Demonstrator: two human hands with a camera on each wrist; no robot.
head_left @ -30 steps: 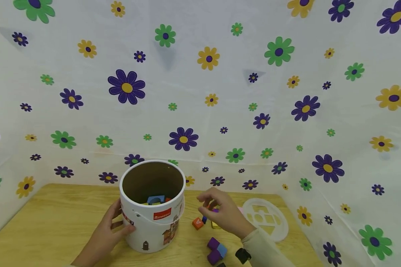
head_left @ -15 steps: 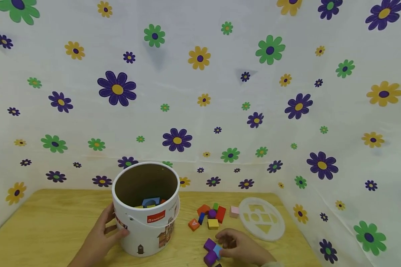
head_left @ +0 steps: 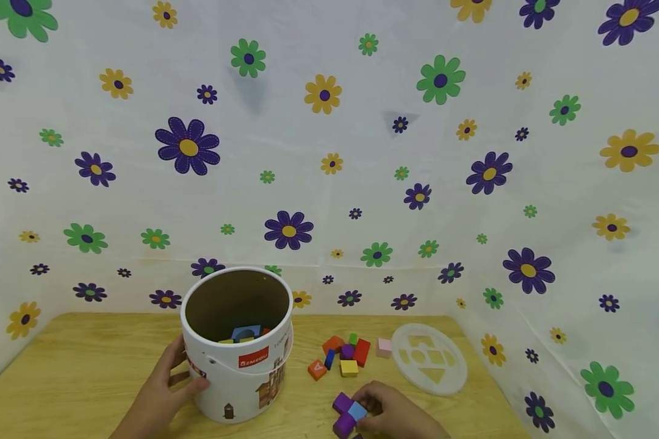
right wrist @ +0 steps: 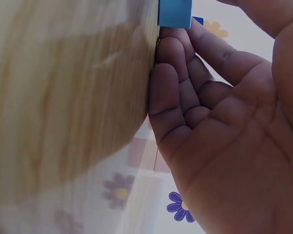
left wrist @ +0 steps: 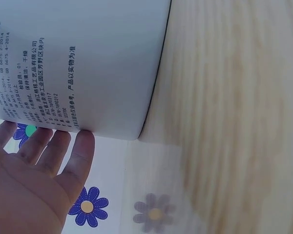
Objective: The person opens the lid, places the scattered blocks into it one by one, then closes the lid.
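A white bucket point(head_left: 236, 390) with printed pictures and a wire handle stands on the wooden table, with several blocks inside, among them a light blue block point(head_left: 247, 332). My left hand point(head_left: 167, 393) holds the bucket by its left side, thumb toward the front and fingers spread along the wall; the left wrist view shows the fingertips against the printed bucket wall point(left wrist: 88, 63). To the right, my right hand point(head_left: 395, 411) pinches a light blue cube point(head_left: 357, 411) between thumb and fingers. Two purple blocks point(head_left: 343, 402) lie right against that cube. In the right wrist view the light blue cube point(right wrist: 175, 13) shows at the fingertips.
Behind the right hand lies a cluster of small blocks, including an orange block point(head_left: 316, 369), a yellow block point(head_left: 349, 368) and a red block point(head_left: 362, 352). A pink block point(head_left: 384, 347) sits beside a round white stencil plate point(head_left: 456, 385). Flowered cloth point(head_left: 329, 201) surrounds the table.
My right hand has moved down from above the far block cluster to the light blue cube and closed in on it. The left hand stays on the bucket; the view has shifted slightly.
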